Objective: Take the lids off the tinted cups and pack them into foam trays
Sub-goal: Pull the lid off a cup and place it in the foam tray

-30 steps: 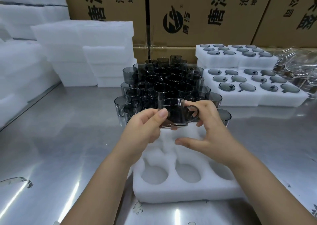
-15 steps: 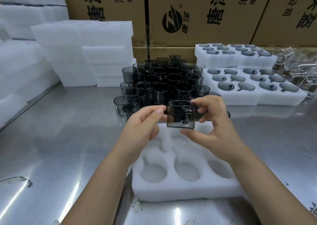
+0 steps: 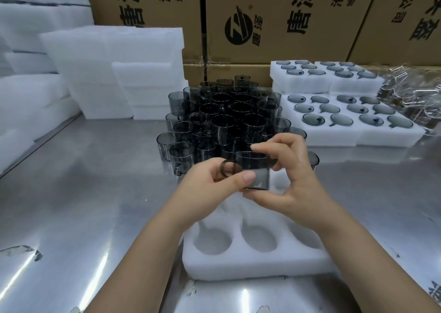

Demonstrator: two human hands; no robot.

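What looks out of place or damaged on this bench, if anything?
Nothing stands out. Both hands, left hand and right hand, hold one tinted cup above the empty foam tray; the cup cluster stands upright.

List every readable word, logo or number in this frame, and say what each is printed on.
"唐泽": large black characters on the left cardboard box.
"唐泽": again on the middle cardboard box, beside a round black logo.
Smaller address lines on both boxes: too blurred to read reliably.
Right cardboard box: large characters cut off, not readable.
Tinted cups and foam trays: no text.
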